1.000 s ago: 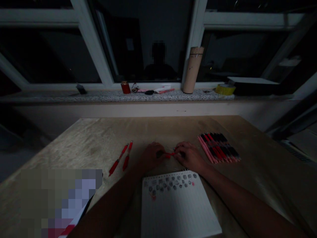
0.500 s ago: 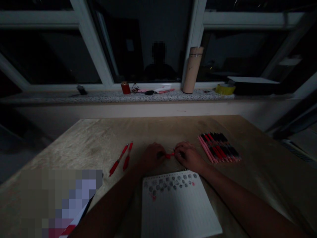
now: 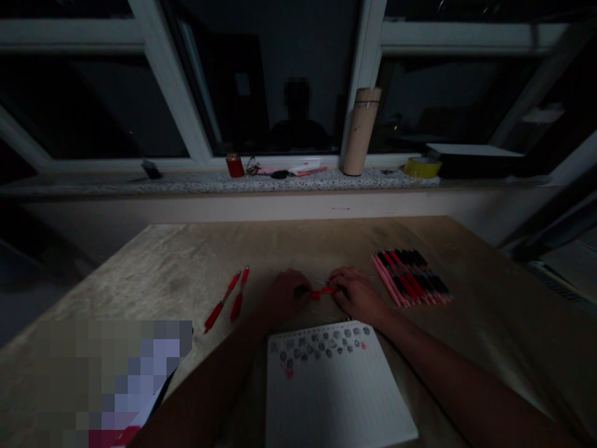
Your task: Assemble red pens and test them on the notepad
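On the wide table (image 3: 186, 249), the work looked well along but unfinished. The spiral notebook (image 3: 336, 398) lay near the person with scribbles (image 3: 333, 343) across its top and the lower page blank. Just beyond its spiral edge, the left hand (image 3: 288, 292) and the right hand (image 3: 357, 295) faced each other, fingers closed in pinches. To their right, a row of pens (image 3: 413, 278) lay side by side, apparently the finished share. To their left, a longer-looking red pen (image 3: 222, 303) and a second red pen (image 3: 239, 295) lay apart from that row, perhaps awaiting their turn. Least finished was what seemed one pen in parts: a stubby red piece (image 3: 315, 295) gripped by the left, a slim red piece (image 3: 329, 290) by the right, their ends close; contact could not be made out. Counted up, there was one notebook, two hands, one row of perhaps ten pens in pink, red and black, too dim to number surely, two loose red pens, two red pieces, roughly two dozen dark scribbles and two red ones.
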`<state>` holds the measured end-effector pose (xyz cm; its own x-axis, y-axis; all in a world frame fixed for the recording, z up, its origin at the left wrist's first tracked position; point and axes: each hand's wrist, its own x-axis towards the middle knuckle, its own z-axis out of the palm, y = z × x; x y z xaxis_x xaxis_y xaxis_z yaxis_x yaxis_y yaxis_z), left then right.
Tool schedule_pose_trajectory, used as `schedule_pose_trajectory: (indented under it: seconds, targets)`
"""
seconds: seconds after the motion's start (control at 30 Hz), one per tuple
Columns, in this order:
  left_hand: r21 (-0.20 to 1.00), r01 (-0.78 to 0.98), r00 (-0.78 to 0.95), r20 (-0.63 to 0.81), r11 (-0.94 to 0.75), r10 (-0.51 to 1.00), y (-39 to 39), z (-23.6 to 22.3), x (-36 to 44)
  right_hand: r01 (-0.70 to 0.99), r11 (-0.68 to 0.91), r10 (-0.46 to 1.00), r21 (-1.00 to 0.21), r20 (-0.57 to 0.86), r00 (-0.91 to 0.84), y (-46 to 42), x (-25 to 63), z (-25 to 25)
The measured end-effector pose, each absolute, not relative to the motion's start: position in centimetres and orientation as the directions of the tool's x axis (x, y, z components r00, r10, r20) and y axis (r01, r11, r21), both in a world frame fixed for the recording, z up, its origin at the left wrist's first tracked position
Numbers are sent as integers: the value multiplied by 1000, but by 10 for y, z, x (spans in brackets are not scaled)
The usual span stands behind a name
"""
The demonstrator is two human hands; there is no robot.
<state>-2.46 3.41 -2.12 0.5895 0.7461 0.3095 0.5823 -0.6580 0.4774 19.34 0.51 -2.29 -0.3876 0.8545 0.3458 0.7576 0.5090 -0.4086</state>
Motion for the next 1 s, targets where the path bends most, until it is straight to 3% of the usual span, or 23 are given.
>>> schedule_pose_trajectory:
  seconds: [1.0]
  targets:
    - [479, 597, 580, 296, -644, 759, 32, -17, -22, 767, 506, 856, -394, 340, -390, 3, 192, -19]
